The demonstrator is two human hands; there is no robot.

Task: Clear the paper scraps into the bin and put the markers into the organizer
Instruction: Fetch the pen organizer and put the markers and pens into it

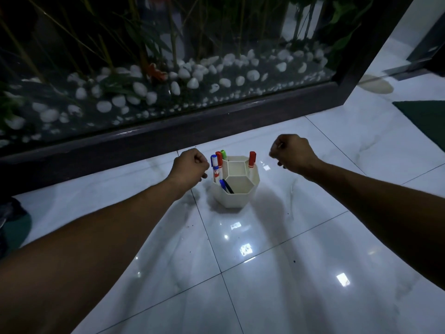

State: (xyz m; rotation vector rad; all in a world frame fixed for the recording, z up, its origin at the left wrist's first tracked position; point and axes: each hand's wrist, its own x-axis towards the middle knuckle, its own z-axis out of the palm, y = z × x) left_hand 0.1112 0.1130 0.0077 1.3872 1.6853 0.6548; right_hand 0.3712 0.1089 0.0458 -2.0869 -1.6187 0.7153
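A white hexagonal organizer (237,197) stands on the glossy tiled floor. Several markers stand in its outer pockets: a blue-capped one (214,162), a red-capped one (219,157) and a green-capped one (223,154) on the left, another red-capped one (251,159) on the right, and a blue and black pen (226,186) at the front left. My left hand (190,165) is a closed fist just left of the organizer. Right of it and slightly farther back, my right hand (290,150) is also a closed fist. Neither hand visibly holds anything. No paper scraps or bin show.
A dark-framed glass panel (168,138) with white pebbles and plant stems behind it runs along the far side. A dark green mat (426,119) lies at the right. A dark object (12,220) sits at the left edge. Small dark specks dot the tiles.
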